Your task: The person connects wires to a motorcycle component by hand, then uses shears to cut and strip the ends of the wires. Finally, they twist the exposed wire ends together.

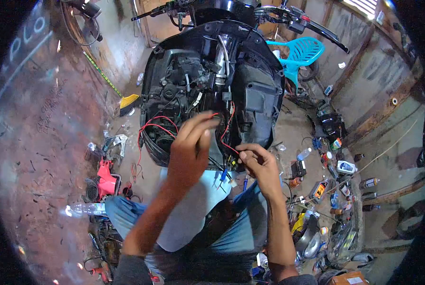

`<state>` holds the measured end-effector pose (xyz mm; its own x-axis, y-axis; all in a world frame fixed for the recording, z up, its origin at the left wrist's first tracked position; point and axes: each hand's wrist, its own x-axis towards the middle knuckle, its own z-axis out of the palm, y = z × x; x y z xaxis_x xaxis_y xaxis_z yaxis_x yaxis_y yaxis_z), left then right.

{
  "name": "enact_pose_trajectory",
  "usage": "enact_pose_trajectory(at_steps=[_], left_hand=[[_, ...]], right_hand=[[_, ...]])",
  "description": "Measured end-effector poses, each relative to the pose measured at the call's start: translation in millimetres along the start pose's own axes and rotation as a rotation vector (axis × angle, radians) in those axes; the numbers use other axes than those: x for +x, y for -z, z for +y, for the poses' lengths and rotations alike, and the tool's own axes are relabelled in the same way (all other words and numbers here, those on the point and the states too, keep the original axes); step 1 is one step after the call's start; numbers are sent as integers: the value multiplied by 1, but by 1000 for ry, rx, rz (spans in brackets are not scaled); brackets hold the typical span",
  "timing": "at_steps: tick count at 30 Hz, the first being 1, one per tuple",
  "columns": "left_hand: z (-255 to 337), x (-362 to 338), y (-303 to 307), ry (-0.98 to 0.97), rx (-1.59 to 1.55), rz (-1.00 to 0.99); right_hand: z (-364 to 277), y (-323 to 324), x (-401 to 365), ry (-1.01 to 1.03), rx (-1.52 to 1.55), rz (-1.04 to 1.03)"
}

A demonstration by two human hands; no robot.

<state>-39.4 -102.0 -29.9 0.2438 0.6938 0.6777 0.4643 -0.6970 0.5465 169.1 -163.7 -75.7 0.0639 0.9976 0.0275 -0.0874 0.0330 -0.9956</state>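
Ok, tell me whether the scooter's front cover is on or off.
Off: the scooter shows bare wiring inside; the left hand and right hand pinch its red wire.

My grips: 2, L grip (189,147), R grip (259,165)
Scooter (250,95): 1
Red wires (225,133): min. 2, tangled
Turq. chair (300,51): 1
Clear bottles (84,209): 2 on floor, 2nd (304,153)
Broom (128,102): 1

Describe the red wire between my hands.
The red wire is thin, seemingly plastic-coated, and slack. It curves before the open black front of the scooter, from the fingertips of the left hand down to the right hand, which pinches it. More red wire loops farther left; whether it joins this strand is unclear.
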Motion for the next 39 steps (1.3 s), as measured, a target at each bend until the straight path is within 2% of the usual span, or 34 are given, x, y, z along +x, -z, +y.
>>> enact_pose_trajectory(at_steps=[2, 5, 10, 12, 14, 17, 24, 27, 33, 36, 37, 39], left_hand=[[20, -25, 7, 252, -151, 15], [26, -50, 3, 627, -218, -195], [-4, -79, -38, 459, -329, -137], [1, -77, -43, 537, -441, -146], [13, -68, -39, 736, -566, -216], [11, -68, -44, 742, -675, -140], [6, -69, -36, 560, -553, -203], [7, -72, -39, 483, -566, -135], [18, -65, -29, 463, -291, -139], [5, -58, -33, 368, -268, -83], [4, -50, -27, 268, -134, -95], [7, -29, -17, 185, -20, -210]], right_hand=[[-2, -5, -5, -25, 55, 23], [-1, -11, -12, -30, 108, 58], [16, -23, -26, -10, 141, 182], [16, -28, -30, -12, 169, 202], [14, -31, -33, -15, 187, 199], [8, -31, -33, -18, 176, 220], [5, -33, -35, -31, 215, 299], [5, -33, -36, -7, 245, 295], [13, -41, -36, 71, 199, 296], [17, -43, -38, 95, 208, 261], [19, -44, -38, 97, 206, 264], [22, -45, -37, 100, 204, 271]])
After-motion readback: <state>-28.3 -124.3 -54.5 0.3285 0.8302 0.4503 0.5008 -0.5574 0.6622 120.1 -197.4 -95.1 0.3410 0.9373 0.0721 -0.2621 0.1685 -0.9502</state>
